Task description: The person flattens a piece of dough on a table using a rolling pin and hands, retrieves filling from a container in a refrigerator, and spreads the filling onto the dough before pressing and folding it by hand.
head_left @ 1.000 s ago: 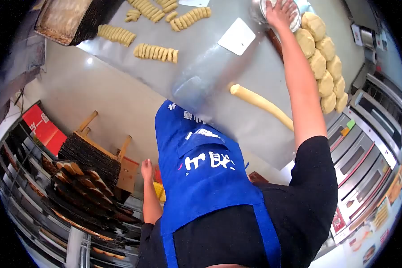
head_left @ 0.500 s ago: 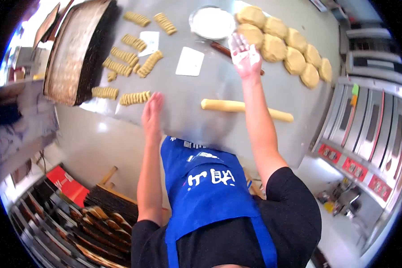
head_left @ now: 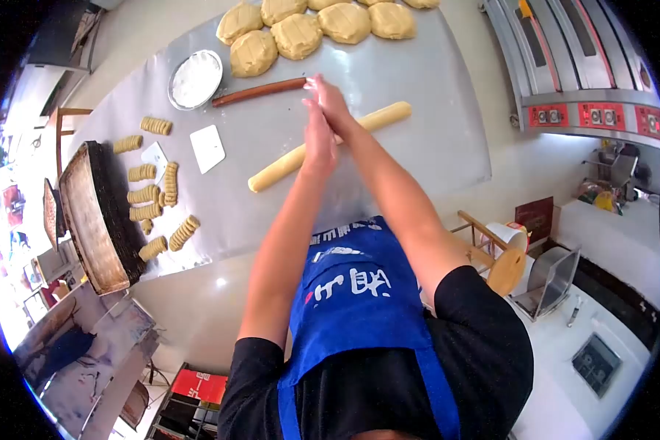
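From my end, on the head view, I had both hands in front of the body over the table (head_left: pixel 425 158), palms together. Left hand (head_left: pixel 320 139): unclenched, fingers straight, flat against the other one. Right hand (head_left: pixel 331 104): same, fingers extended, nothing visible in its grasp. Couldn't see between the palms.

Dough log (head_left: pixel 380 118): lay slantwise on the metal top, its middle hidden behind the hands, both ends showing. Couldn't tell whether the hands touched it or hung above it. Brown stick (head_left: pixel 260 92): beyond the log, right end just by the fingertips in view; contact unclear. Metal bowl (head_left: pixel 171 86) with white powder (head_left: pixel 198 78) sat near the stick's left end. Large dough mounds (head_left: pixel 297 37) were grouped at the far side, some cut off by the frame edge.

Left part of the table: white card (head_left: pixel 207 149) lying flat, second white card (head_left: pixel 151 155) among several rows of sliced dough (head_left: pixel 143 193). Dark-sided tray (head_left: pixel 89 220) stood at the left edge, beside those rows. Blue apron (head_left: pixel 359 312) on the person, below the hands. Oven panels (head_left: pixel 546 115) at upper right, wooden stool (head_left: pixel 506 273) lower right.
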